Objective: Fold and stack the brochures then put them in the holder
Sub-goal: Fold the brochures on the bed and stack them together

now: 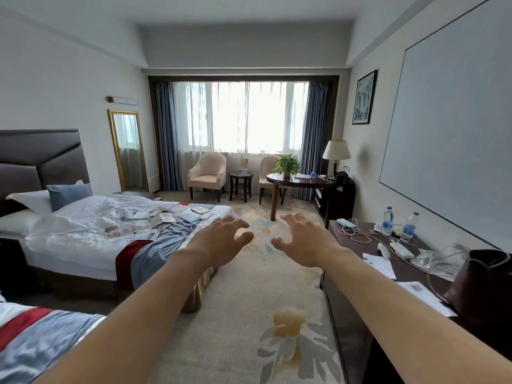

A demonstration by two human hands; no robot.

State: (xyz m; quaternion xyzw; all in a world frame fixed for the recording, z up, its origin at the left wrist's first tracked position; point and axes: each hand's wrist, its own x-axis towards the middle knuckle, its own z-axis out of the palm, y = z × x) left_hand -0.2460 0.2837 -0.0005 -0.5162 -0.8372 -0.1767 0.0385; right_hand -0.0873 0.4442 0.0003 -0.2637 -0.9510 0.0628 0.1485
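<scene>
Across the left of the frame stands the bed (83, 245), its white sheets rumpled, a blue-grey runner with a red band draped over the foot. Glossy paper brochures (155, 220) lie scattered flat and unfolded on it, their print too small to read. At centre frame, both bare arms reach out over the pale flowered carpet (263, 286): the left hand (221, 239) and right hand (302, 239) are spread wide with fingers curled, holding nothing, apart from each other and clear of the brochures. Along the right edge runs a dark polished wooden bench (360, 300) with tangled white cables (357, 231), two clear plastic water bottles (388, 220) with blue caps, labels unreadable, and flat white printed sheets (379, 264).
</scene>
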